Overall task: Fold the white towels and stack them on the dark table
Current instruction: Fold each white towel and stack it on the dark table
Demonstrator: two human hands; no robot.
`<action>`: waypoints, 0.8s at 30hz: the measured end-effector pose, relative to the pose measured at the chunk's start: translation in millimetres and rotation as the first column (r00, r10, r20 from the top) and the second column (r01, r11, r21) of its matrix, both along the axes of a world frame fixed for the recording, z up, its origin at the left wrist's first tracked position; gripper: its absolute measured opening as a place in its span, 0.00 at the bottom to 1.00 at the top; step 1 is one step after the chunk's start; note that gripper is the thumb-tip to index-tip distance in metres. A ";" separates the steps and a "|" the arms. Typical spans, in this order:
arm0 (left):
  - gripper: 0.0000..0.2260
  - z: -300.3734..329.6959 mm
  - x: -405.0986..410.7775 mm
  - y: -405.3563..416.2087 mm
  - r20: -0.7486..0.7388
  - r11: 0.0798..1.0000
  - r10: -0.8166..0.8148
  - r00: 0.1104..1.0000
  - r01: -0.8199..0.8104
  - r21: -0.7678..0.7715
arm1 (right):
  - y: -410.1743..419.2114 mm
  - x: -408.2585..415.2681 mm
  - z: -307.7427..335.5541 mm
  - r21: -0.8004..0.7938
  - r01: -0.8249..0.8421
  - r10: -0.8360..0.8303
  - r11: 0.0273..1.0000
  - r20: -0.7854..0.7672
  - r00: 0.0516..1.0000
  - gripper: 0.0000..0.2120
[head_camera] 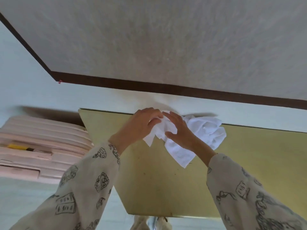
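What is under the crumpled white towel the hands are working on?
The crumpled white towel lies on the yellowish table top near its far edge. The left hand and right hand are on it. Anything beneath the cloth is hidden.

A single wide-angle view from the person's head looks forward and steeply down over both outstretched sleeves. It sits close above the yellowish worktop (249,146), whose far edge crosses mid-frame, with pale floor and a dark-bordered mat (166,39) beyond. Straight lines bow toward the frame edges.
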State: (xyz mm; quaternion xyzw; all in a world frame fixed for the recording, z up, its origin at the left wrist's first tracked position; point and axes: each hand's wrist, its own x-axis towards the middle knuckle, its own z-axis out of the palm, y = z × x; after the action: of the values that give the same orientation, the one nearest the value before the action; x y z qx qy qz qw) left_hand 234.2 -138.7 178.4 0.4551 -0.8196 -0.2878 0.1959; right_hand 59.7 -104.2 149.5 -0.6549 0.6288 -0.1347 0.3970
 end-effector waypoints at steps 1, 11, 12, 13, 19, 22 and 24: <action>0.08 16.4 -1.0 -3.8 -0.011 0.999 -0.033 0.999 0.033 -0.039 | -6.1 4.6 8.0 -0.003 -0.006 0.006 1.000 0.040 0.999 0.31; 0.05 107.6 7.6 -0.4 -0.182 0.992 -0.043 0.982 0.020 -0.122 | 10.0 -5.4 79.6 -0.030 0.154 -0.148 0.988 0.154 0.977 0.21; 0.05 111.9 7.9 0.6 -0.192 0.993 -0.024 0.981 0.001 -0.117 | 16.2 -9.5 83.6 -0.033 0.143 -0.139 0.989 0.098 0.985 0.21; 0.05 114.9 8.2 1.7 -0.199 0.993 0.000 0.980 -0.023 -0.112 | 22.2 -14.5 86.5 -0.036 0.130 -0.129 0.991 0.043 0.991 0.21; 0.04 107.9 7.9 13.2 -0.210 0.988 0.133 0.969 -0.147 -0.052 | 51.1 -61.8 80.1 -0.076 0.151 -0.160 0.986 -0.119 0.980 0.20; 0.03 92.9 6.6 22.8 -0.169 0.983 0.180 0.969 -0.184 -0.003 | 67.3 -83.1 80.9 -0.124 0.214 -0.231 0.969 -0.144 0.962 0.12; 0.05 80.5 6.8 32.7 -0.143 0.976 0.215 0.966 -0.212 0.037 | 79.8 -94.6 80.1 -0.169 0.244 -0.268 0.955 -0.141 0.953 0.08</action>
State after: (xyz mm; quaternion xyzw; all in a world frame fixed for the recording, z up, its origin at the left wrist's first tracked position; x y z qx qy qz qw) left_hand 241.1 -106.0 259.0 0.5205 -0.7459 -0.3063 0.2807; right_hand -34.9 -24.4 229.6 -0.6042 0.7270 -0.1780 0.2734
